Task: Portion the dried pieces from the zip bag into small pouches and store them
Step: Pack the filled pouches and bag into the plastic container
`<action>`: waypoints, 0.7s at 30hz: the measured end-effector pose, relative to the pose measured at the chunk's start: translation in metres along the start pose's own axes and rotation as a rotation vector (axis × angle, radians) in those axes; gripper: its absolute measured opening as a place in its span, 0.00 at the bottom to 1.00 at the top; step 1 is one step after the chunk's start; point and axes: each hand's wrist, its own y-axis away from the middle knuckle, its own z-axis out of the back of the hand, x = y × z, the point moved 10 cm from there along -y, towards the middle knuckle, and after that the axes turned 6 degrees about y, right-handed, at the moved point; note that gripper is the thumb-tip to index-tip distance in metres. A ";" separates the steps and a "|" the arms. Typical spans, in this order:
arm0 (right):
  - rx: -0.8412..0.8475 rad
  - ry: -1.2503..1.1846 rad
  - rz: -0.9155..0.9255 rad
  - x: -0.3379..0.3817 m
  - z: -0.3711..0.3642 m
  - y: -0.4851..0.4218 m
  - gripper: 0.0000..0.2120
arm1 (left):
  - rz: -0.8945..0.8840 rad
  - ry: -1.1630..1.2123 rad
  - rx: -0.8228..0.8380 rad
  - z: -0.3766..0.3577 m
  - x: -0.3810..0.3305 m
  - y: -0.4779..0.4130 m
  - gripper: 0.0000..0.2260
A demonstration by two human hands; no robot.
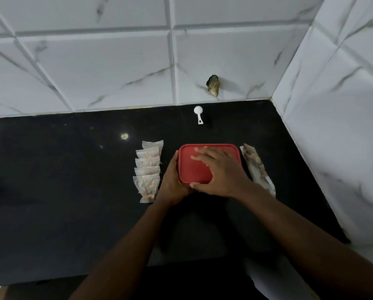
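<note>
A square container with a red lid (192,169) sits on the black counter (73,180). My left hand (172,180) grips its left side, fingers curled round the edge. My right hand (220,172) lies flat on top of the lid with the fingers spread and the thumb hooked at the near edge. Several small clear pouches (148,169) filled with dried pieces lie in an overlapping row just left of the container. The zip bag (257,167), with some dried pieces still inside, lies folded long to the right of it.
A white measuring scoop (198,114) lies near the back wall behind the container. Marble-pattern tiled walls close the counter at the back and right. A hole in the back tile (213,85) sits above the scoop. The counter's front edge runs near my forearms.
</note>
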 end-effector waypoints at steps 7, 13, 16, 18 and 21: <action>0.031 -0.043 -0.045 0.026 -0.018 -0.013 0.38 | -0.077 -0.015 -0.041 0.005 0.009 -0.001 0.51; 0.059 -0.069 -0.073 0.028 -0.024 -0.009 0.38 | -0.125 -0.101 -0.066 0.008 0.010 -0.003 0.48; 0.130 -0.063 -0.112 0.035 -0.021 -0.011 0.40 | -0.137 -0.066 -0.062 0.008 0.011 -0.004 0.45; 0.173 -0.011 -0.119 0.047 -0.017 -0.017 0.39 | -0.121 -0.044 -0.035 0.006 0.013 -0.005 0.43; 0.208 0.113 -0.088 0.062 -0.015 -0.029 0.34 | -0.110 -0.031 -0.059 0.005 0.015 -0.005 0.36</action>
